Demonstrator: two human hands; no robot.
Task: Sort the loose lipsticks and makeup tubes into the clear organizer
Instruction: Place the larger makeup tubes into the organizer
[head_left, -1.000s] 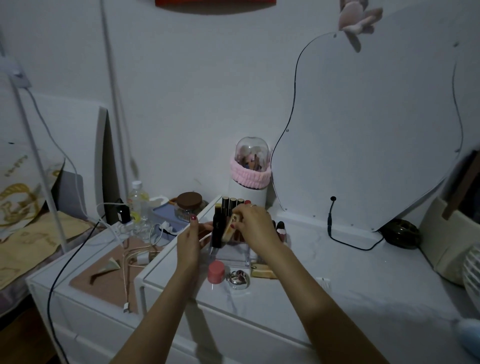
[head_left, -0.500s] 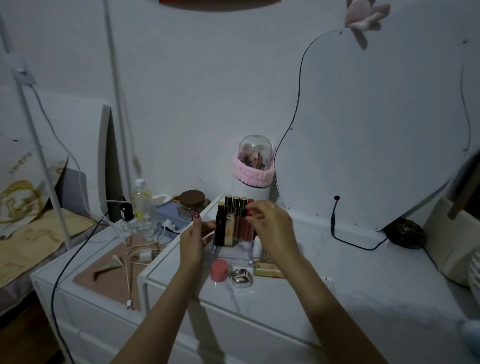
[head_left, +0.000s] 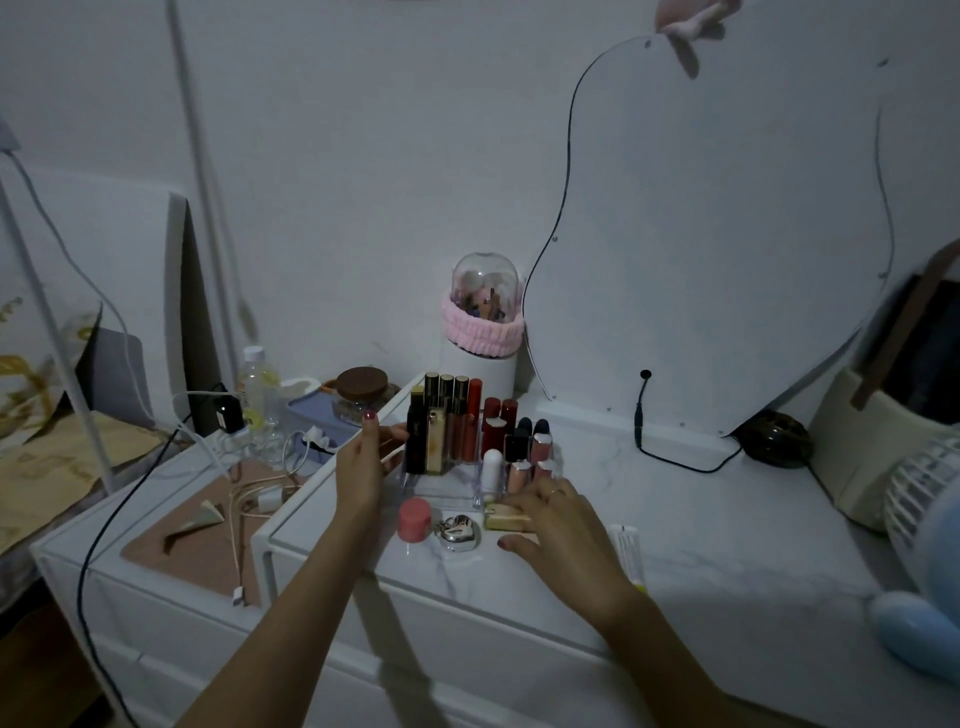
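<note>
The clear organizer (head_left: 447, 486) stands on the white dresser top, holding several upright lipsticks and gloss tubes (head_left: 457, 423), with a gold tube (head_left: 435, 441) at its front left. My left hand (head_left: 363, 457) rests against the organizer's left side, fingers on its wall. My right hand (head_left: 558, 519) is down on the dresser in front of the organizer, fingertips on a loose gold lipstick (head_left: 503, 517) lying flat. A pink-capped item (head_left: 414, 519) and a silver heart compact (head_left: 460, 531) lie loose beside it.
A domed brush holder with a pink band (head_left: 480, 322) stands behind the organizer, a curved mirror (head_left: 701, 234) leans on the wall with its cable (head_left: 675, 457) on the dresser. A white tube (head_left: 626, 545) lies right of my hand. Chargers, cables and a bottle (head_left: 254, 384) crowd the left.
My right hand left the gold tube standing in the organizer, then dropped down and toward me onto the loose gold lipstick. My left hand stayed on the organizer's side.
</note>
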